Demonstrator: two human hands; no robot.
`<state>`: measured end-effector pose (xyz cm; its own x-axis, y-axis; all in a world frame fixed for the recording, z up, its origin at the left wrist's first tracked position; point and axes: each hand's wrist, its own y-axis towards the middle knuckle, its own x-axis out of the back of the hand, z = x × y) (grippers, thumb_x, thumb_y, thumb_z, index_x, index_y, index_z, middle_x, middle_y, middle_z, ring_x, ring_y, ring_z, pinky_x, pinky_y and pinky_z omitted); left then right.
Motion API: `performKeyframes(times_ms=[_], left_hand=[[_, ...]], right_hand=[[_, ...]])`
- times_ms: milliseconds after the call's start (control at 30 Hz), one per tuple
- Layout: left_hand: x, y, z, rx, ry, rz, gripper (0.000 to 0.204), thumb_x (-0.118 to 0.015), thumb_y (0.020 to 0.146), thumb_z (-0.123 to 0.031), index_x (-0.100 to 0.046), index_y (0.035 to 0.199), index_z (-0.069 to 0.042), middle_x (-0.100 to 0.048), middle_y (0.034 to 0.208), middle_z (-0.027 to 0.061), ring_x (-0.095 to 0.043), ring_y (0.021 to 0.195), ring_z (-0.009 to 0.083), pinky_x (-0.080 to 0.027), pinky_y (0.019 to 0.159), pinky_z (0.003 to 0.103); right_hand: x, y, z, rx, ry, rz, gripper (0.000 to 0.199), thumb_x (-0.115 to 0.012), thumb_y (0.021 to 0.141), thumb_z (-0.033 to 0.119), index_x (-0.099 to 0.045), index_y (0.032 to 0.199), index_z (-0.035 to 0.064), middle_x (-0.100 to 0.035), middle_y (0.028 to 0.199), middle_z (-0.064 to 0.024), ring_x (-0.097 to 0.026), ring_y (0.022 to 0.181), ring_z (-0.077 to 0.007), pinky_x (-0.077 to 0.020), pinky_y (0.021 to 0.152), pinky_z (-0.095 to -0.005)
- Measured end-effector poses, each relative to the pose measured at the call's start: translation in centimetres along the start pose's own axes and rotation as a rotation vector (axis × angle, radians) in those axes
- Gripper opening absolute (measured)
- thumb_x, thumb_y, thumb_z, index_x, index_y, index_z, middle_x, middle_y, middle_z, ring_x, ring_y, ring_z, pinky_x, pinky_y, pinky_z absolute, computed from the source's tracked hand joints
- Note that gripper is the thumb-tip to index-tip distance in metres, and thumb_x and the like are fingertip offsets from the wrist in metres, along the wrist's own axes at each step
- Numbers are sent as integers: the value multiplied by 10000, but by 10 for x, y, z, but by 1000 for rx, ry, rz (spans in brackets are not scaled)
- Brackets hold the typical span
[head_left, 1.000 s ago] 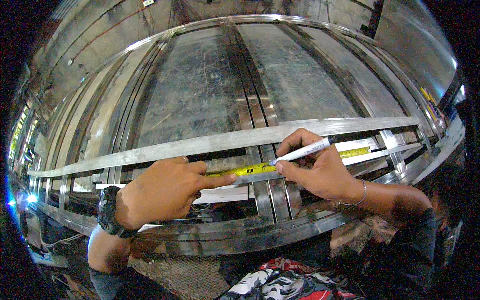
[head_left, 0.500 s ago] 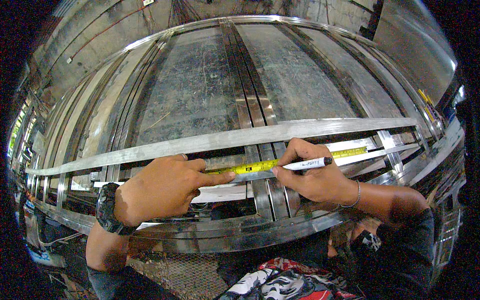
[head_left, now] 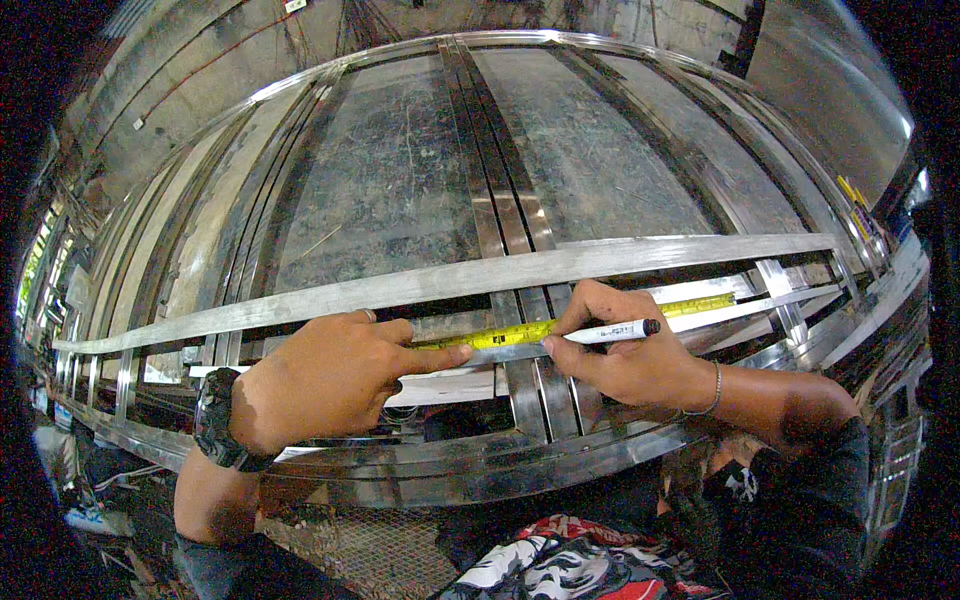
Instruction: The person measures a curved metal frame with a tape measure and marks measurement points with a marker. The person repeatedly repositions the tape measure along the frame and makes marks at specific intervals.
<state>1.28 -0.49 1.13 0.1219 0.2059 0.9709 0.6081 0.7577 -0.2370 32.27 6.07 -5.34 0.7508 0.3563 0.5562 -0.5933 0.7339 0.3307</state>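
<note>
A yellow tape measure blade lies stretched along a narrow metal bar. My left hand grips the blade and bar at their left part; its index finger points right along the blade, while the other fingers curl out of sight. In my right hand is a white marker with a dark end, pinched between thumb and fingers. The marker's writing tip, hidden by the fingertips, is close to the blade. Farther right, the blade shows again beyond the right hand.
A long pale metal strip crosses the frame just beyond my hands. Shiny metal tubes run away from me across a large frame with dark sheet panels. Its curved-looking front rail lies near my body. A concrete wall stands behind.
Both hands hold nearly the same places. The marker's dark end has dipped and shifted slightly left. The tape and bar show no clear movement.
</note>
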Motion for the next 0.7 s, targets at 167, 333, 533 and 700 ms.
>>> performKeyframes(times_ms=[167, 333, 533, 700], left_hand=[[1, -1, -2, 16, 5, 12, 841, -679, 884, -69, -494, 1643, -379, -637, 951, 132, -664, 879, 385, -544, 814, 525], [1, 0, 0, -2, -22, -10, 833, -677, 886, -73, -498, 1638, -385, -635, 940, 135, -665, 868, 387, -547, 803, 523], [2, -2, -2, 18, -15, -3, 819, -678, 895, -83, -503, 1632, -392, -636, 927, 128, -663, 859, 384, -548, 793, 522], [2, 0, -2, 12, 2, -10, 808, -672, 900, -82, -510, 1628, -392, -633, 924, 128, -660, 860, 383, -547, 790, 520]], right_hand=[[2, 0, 5, -48, -9, 27, 205, -819, 910, 152, -644, 937, 48, -731, 827, -103, -698, 732, -185, -544, 662, -373], [1, 0, -1, -20, 5, -42, 183, -806, 913, 146, -650, 930, 52, -696, 810, -78, -667, 749, -153, -533, 677, -350], [2, 2, 2, -78, 30, -26, 214, -839, 937, 116, -644, 890, 42, -667, 787, -24, -578, 731, -68, -479, 634, -287], [1, 1, -1, -59, 28, -3, 191, -810, 913, 146, -646, 941, 50, -717, 795, -100, -669, 715, -158, -526, 644, -367]])
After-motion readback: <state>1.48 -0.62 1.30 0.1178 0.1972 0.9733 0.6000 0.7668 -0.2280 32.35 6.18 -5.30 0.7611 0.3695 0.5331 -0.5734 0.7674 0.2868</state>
